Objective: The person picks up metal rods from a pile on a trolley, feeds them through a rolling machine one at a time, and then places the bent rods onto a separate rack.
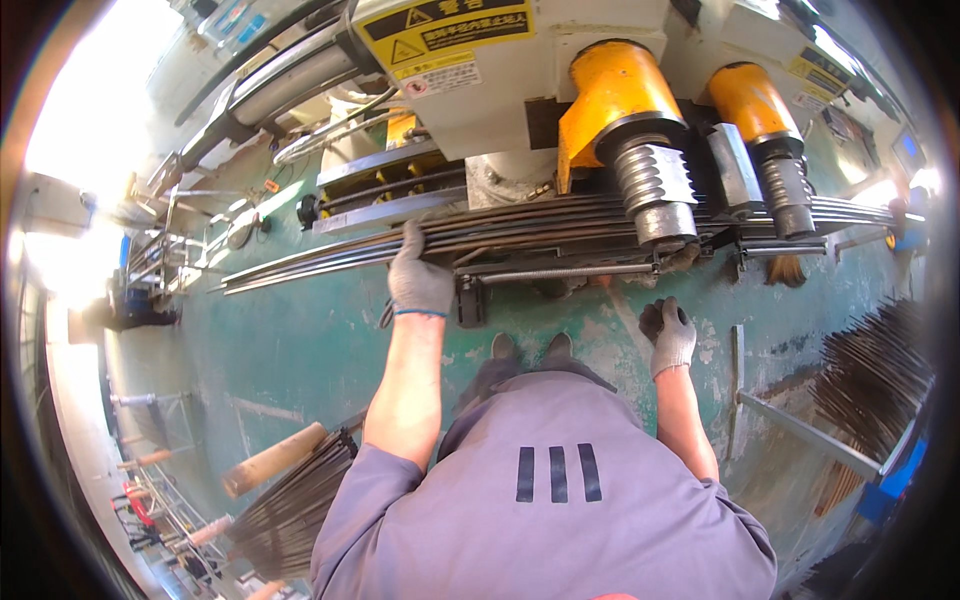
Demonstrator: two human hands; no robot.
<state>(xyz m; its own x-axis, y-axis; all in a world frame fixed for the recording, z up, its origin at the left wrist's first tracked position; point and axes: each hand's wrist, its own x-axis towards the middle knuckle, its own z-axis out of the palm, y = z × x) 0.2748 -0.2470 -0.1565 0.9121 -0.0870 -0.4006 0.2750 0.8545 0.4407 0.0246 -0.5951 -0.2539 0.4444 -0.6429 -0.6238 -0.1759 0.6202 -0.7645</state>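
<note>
A bundle of long thin metal rods [330, 257] lies crosswise in front of me along the machine. My left hand [418, 278], in a grey work glove, is closed on the rods near their left part, its fingertips reaching over them. My right hand [668, 335], also gloved, hangs in the air to the right of my feet, apart from the rods. Its fingers are curled in, and nothing shows sticking out of them. Above the rods stand two ribbed metal rollers [655, 185] under orange housings [625, 85]; they hide part of the bundle.
The machine's white body [465, 110] with yellow warning labels is close ahead. A spring-wound bar [565, 272] runs just below the rods. More dark rods rest on racks, one bundle [295, 500] behind left and another bundle [870, 370] at right, beside a metal frame [810, 432].
</note>
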